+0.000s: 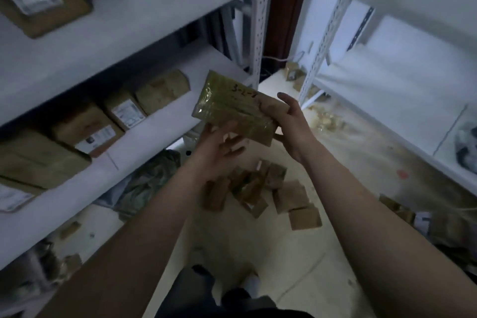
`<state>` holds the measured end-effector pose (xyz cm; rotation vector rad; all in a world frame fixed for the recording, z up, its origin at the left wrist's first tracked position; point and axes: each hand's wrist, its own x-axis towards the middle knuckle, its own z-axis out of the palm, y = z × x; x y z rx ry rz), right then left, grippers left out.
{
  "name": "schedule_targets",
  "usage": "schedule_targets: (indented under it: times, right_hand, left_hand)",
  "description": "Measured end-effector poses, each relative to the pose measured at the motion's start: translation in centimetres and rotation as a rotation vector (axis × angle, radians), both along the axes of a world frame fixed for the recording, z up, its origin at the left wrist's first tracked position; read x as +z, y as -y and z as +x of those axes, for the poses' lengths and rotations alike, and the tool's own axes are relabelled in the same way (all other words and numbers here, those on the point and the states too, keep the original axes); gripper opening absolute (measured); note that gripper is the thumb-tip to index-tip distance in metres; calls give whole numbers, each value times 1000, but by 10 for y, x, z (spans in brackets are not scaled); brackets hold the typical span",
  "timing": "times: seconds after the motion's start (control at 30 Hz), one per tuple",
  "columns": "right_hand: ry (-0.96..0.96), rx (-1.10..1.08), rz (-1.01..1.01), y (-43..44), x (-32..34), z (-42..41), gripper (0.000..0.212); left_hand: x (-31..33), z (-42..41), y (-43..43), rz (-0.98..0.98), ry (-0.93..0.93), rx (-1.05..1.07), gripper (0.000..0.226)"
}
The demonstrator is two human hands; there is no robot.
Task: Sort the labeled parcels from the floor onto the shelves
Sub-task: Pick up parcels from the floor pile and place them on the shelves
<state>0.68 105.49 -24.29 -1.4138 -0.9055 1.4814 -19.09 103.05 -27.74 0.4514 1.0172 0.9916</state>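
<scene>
Near, the floor (258, 253) lies open; farther on, a heap (291, 199) of packets blocks mid-aisle, with a dark bag (149, 183) at its left. On the left, boxes (124, 111) crowd the middle shelf (160, 137) — only its front strip is bare. The parcel (232, 108) hangs before that shelf's far end. The upper shelf (142, 33) is open toward the post (262, 20); the right rack (387, 90) is mostly bare.

door frame (286, 8): dark red-brown, upright, at 1 o'clock
cable (284, 59): white, low by the frame's foot, 1 o'clock
crumpled wrapping (147, 183): greenish, blurred, at 8 o'clock
red mark (402, 174): small, at 3 o'clock
</scene>
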Motion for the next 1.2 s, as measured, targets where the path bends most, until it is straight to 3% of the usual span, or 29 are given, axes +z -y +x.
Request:
schedule_targets:
  times: [0.1,0.3,0.5,0.63,0.8,0.87,0.97,1.2]
  right_hand:
    - [-48,65,68,12,46,-37,77]
    - [-78,160,249,25,124,-139,68]
    - [-153,247,366,49,167,-263,71]
    - [-190,281,380,81,178,-350,80]
    - [-128,237,433,105,172,-426,41]
    - [-34,219,491,109,167,-446,34]
    - [46,190,513,112,162,-465,41]
    - [-167,162,322,100,158,-488,48]
  left_hand:
    - [48,-41,17,94,5,46,86]
    - [120,-158,66,233,24,166,104]
    - [173,-300,141,377,-123,506,74]
    - [198,-380,193,446,-448,499,42]
    - [199,-445,216,417,-730,561,41]
    - [196,-462,218,417,-773,569,43]
    - [194,-476,213,401,-787,548,41]
    - [186,-482,176,328,-693,494,42]
